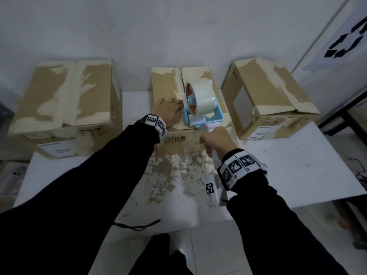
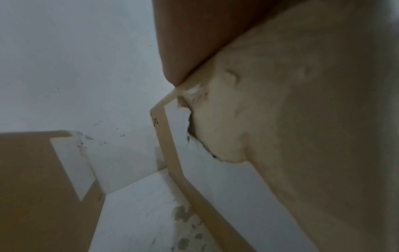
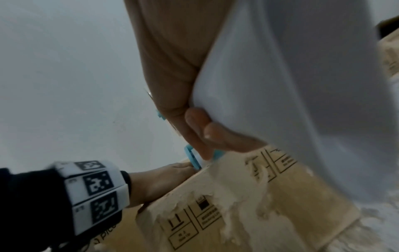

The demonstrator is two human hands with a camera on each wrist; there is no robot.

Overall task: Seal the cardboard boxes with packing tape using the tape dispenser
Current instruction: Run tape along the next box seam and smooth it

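Three worn cardboard boxes stand on a white table. On the middle box my left hand lies flat, fingers straight, pressing the left top flap near the centre seam. My right hand grips the white handle of a blue tape dispenser. The dispenser carries a roll of clear tape and sits over the near end of the seam. In the right wrist view my fingers curl round the handle above the box's front face. The left wrist view shows my palm against torn cardboard.
A left box and a right box flank the middle one, flaps closed and surfaces torn. The tabletop in front is scuffed with brown patches. A white wall stands right behind the boxes. A black metal frame is at the right.
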